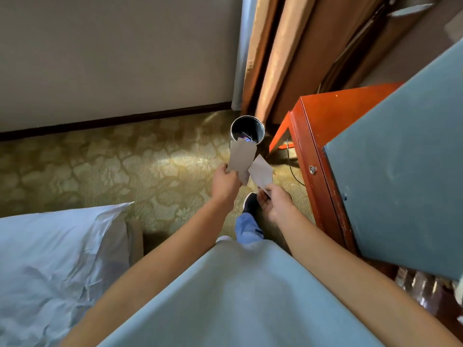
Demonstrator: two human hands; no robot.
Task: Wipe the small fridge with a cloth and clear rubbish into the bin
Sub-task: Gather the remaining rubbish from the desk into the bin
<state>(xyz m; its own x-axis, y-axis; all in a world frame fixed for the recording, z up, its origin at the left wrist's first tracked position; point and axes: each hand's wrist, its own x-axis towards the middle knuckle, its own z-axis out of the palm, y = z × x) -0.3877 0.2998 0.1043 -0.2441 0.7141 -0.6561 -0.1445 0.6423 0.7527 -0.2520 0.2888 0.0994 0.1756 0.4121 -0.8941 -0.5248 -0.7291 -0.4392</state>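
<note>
Bare forearms reached forward over the carpet; the left hand [224, 182] pinched a grey card [241, 160], the right hand [275, 205] a paler card [261, 173], both before the round metal bin [260, 131], its contents indistinct.

The bin [247, 128] looks like shiny metal, dark inside. The two cards, one [241, 159] in the left hand [224, 182] and one [260, 172] in the right hand [274, 205], look like stiff, dull grey card (thin and flat). The carpet [125, 161] is soft and fuzzy with a flower pattern. The cabinet [323, 126] is smooth, glossy red-brown wood. The blue-grey panel [400, 176] looks matt and a bit scuffed. The pillow [50, 259] is crinkly white cloth.
</note>
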